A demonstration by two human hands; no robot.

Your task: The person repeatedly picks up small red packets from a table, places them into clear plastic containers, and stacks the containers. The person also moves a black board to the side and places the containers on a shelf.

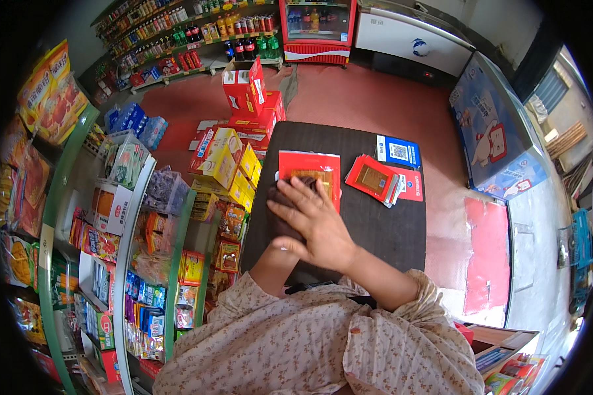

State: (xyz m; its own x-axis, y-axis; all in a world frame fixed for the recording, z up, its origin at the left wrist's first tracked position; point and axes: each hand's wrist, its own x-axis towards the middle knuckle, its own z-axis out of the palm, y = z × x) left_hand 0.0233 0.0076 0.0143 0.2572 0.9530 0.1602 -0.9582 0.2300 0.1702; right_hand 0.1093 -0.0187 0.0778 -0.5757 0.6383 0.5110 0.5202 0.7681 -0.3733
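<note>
My right hand (314, 219) reaches across to the left, palm down and fingers apart. It lies over a dark brown, cloth-like thing (281, 210), too covered to name surely. Beneath is a red packet (309, 160) with a gold panel, in a clear sleeve, on the dark table (385, 232). My left forearm (276, 266) passes under the right wrist; most of my left hand is hidden, so its grip does not show. To the right of the hands rests a fanned stack of red packets (373, 178), the top one with a gold panel.
Beyond the stack are a blue card with a printed code (399, 151) and a red card (412, 185). Snack shelves (143, 247) stand close on my left. Yellow cartons (220, 155) and red boxes (254, 118) border the table's left side. A chest freezer (499, 128) stands at right.
</note>
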